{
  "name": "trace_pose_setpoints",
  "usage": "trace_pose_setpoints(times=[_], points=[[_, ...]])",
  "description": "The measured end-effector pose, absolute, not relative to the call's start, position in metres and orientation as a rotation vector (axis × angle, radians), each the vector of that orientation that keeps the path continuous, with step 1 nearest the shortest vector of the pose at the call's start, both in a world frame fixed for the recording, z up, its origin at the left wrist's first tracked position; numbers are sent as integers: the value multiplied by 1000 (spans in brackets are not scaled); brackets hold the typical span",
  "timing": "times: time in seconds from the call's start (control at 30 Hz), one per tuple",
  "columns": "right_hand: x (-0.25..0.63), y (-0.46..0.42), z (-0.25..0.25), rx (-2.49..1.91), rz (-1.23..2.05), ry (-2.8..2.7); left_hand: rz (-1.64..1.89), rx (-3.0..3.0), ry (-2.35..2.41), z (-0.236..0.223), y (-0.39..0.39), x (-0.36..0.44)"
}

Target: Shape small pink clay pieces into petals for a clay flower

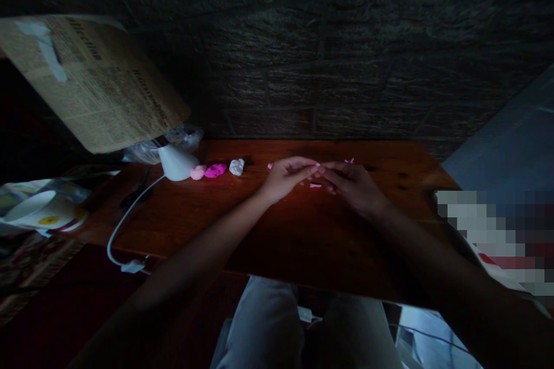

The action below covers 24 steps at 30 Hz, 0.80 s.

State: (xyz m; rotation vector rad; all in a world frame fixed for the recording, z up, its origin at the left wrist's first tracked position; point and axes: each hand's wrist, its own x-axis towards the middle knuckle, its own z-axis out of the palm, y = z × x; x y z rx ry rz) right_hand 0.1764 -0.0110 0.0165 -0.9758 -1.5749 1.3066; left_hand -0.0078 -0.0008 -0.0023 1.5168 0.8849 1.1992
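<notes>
My left hand point(288, 177) and my right hand point(352, 184) meet above the wooden table point(277, 236), fingertips pressed together. Between them they pinch a small bit of pink modelling clay point(318, 165), mostly covered by the fingers. Just below the fingertips lies a small pink clay piece point(315, 185). Behind my right hand a thin, branched pink piece point(350, 161) shows, and a pink bit point(270, 165) peeks out left of my left hand. Further left sit a white clay lump point(236, 166), a magenta lump point(215, 170) and a pale pink lump point(198, 172) in a row.
A lamp with a newsprint shade point(116, 86) and white base point(175, 164) stands at the left; its cord point(113, 236) hangs over the edge. Dark scissors point(134, 193) lie beside it. A white cup point(45, 211) is far left. A dark brick wall point(346, 57) rises behind.
</notes>
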Motion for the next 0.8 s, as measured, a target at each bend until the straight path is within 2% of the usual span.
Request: trace_pose_setpoints(times=[0.33,0.8], points=[[178,-8,10,-1018,1149,-1678,1203,1460,836,-2,-1,-5],[177,-9,6,-975,1104,-1722,1175,1577,857,-5,4,-10]])
